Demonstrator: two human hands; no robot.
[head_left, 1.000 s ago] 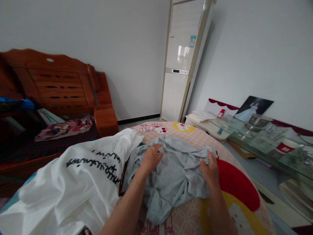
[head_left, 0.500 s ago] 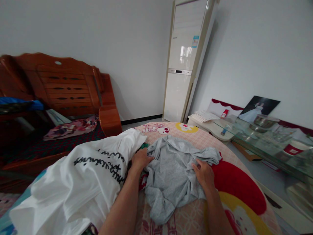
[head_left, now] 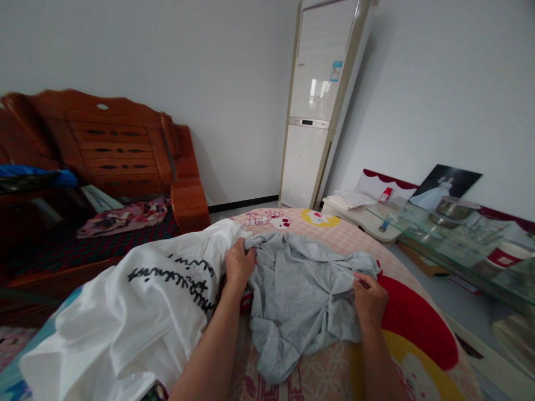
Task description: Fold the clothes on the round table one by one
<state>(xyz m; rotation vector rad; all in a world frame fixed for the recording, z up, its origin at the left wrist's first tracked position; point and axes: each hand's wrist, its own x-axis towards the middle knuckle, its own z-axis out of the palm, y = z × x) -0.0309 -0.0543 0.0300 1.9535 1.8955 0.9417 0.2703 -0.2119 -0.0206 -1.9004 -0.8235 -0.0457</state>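
A crumpled grey garment [head_left: 298, 292] lies on a round table with a cartoon-patterned cloth [head_left: 401, 312]. My left hand [head_left: 239, 264] is closed on the garment's upper left edge. At the right edge, my right hand [head_left: 370, 301] pinches the grey fabric. The cloth is stretched a little between both hands. A white T-shirt with black script [head_left: 137, 312] is heaped on the table's left side, touching my left forearm.
A wooden bench [head_left: 104, 150] with a floral cloth [head_left: 121, 217] stands at the left. A tall white air conditioner [head_left: 317, 106] fills the corner. At the right is a low glass table [head_left: 451, 234] with a bowl, cups and a framed photo [head_left: 445, 186].
Both hands moved from lying on the grey garment to gripping its edges. The left hand shifted to the upper left edge, the right hand out to the right edge, spreading the fabric.
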